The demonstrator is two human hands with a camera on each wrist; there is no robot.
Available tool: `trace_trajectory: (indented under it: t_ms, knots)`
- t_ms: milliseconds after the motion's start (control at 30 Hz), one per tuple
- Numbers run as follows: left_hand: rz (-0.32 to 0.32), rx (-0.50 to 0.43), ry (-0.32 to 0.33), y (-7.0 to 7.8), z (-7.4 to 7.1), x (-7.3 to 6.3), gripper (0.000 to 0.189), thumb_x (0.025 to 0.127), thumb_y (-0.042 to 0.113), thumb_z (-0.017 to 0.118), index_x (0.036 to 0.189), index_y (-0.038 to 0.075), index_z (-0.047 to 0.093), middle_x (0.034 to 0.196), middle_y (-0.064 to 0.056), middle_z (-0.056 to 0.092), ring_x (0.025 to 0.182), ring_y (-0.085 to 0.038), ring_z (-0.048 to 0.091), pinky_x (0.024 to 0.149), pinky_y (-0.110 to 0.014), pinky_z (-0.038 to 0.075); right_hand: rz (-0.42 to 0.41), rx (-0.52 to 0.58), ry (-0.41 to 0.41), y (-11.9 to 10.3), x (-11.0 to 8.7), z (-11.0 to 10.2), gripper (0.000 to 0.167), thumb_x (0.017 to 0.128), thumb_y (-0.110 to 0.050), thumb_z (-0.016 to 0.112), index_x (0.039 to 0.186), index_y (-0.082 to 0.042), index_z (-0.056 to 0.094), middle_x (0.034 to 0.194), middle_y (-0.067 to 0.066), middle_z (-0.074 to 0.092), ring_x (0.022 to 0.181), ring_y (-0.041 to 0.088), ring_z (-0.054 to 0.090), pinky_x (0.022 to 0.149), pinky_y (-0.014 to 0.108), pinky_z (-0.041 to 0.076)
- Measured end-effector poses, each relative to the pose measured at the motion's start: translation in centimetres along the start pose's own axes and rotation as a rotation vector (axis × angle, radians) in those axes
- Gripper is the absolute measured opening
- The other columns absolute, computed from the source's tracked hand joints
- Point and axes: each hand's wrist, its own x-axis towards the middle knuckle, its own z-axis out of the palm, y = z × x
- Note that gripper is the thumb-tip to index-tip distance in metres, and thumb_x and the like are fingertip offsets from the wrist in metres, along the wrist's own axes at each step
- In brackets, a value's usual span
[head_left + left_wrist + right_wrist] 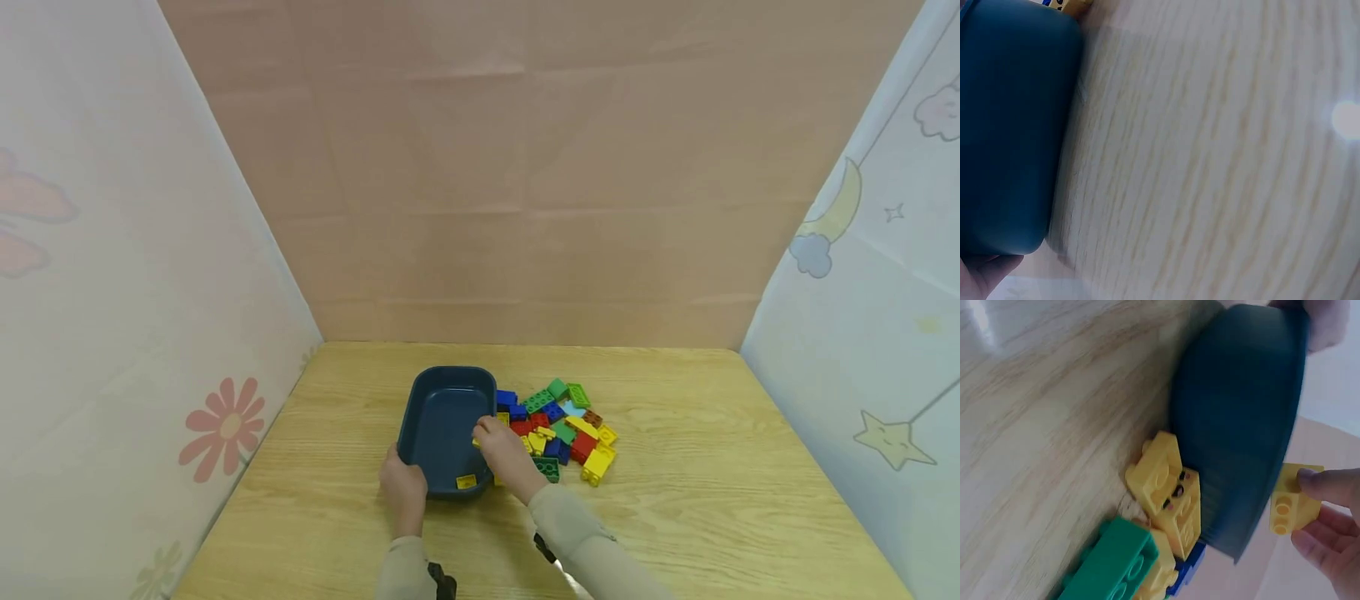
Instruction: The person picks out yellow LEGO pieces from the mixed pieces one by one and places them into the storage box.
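Your left hand (pixel 403 487) grips the tray (pixel 448 427) at its near left corner, apparently to steady it while the other hand works across the opposite rim. The tray stands on the tabletop (pixel 712 433), left of the midline between the left and right edges, its far end towards the far edge. Contents noted: one yellow plate (pixel 467 482), lying by the near right corner of the tray; the rest of its visible floor is bare. Your right hand (pixel 510 457) is at the right rim, its fingers pinching a yellow brick (pixel 1291 503) between thumb and fingertips. That brick is above the opening, just inside the rim; the hold leaves its studs exposed and would, in my judgement, allow easy release. The pile (pixel 553 412) lies loose to the right of the tray, about midway between the tabletop's side edges, and is placed within short reach of your right hand. A face-printed brick (pixel 1186 512) sits close against the tray's outer wall; whether it touches, you cannot tell from here.
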Motion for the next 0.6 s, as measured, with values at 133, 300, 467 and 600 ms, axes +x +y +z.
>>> trace_trajectory:
  t_ms: [133, 300, 467, 600]
  knots:
    - [-0.005, 0.017, -0.004, 0.2, 0.1, -0.1, 0.046, 0.073, -0.014, 0.046, 0.119, -0.012, 0.048, 0.108, -0.033, 0.053, 0.09, -0.045, 0.055, 0.063, -0.049, 0.047, -0.067, -0.113, -0.106, -0.4, 0.6, 0.7, 0.02, 0.074, 0.005, 0.066, 0.09, -0.004, 0.062, 0.093, 0.008, 0.055, 0.082, 0.018, 0.054, 0.073, 0.024, 0.047]
    - [0.009, 0.009, 0.008, 0.4, 0.2, -0.3, 0.044, 0.073, -0.013, 0.048, 0.117, -0.013, 0.049, 0.107, -0.032, 0.055, 0.09, -0.044, 0.056, 0.066, -0.05, 0.047, -0.133, -0.259, -0.205, -0.5, 0.8, 1.5, 0.025, 0.071, -0.001, 0.071, 0.094, -0.007, 0.064, 0.096, 0.007, 0.057, 0.084, 0.019, 0.054, 0.075, 0.026, 0.047]
    - [0.014, -0.009, 0.025, 0.3, 0.2, -0.2, 0.043, 0.073, -0.015, 0.047, 0.116, -0.014, 0.05, 0.106, -0.032, 0.055, 0.091, -0.044, 0.055, 0.068, -0.05, 0.046, -0.158, -0.266, -0.272, -0.5, 1.1, 2.8, 0.023, 0.073, -0.004, 0.071, 0.094, -0.009, 0.065, 0.091, 0.005, 0.056, 0.08, 0.016, 0.052, 0.072, 0.023, 0.046]
    - [0.003, -0.004, 0.024, 0.3, 0.1, -0.1, 0.044, 0.073, -0.016, 0.046, 0.117, -0.014, 0.049, 0.107, -0.033, 0.054, 0.091, -0.044, 0.055, 0.067, -0.05, 0.047, -0.142, -0.245, -0.315, -0.8, 1.4, 3.6, 0.022, 0.073, -0.006, 0.071, 0.094, -0.012, 0.066, 0.091, 0.003, 0.056, 0.08, 0.015, 0.051, 0.072, 0.023, 0.046]
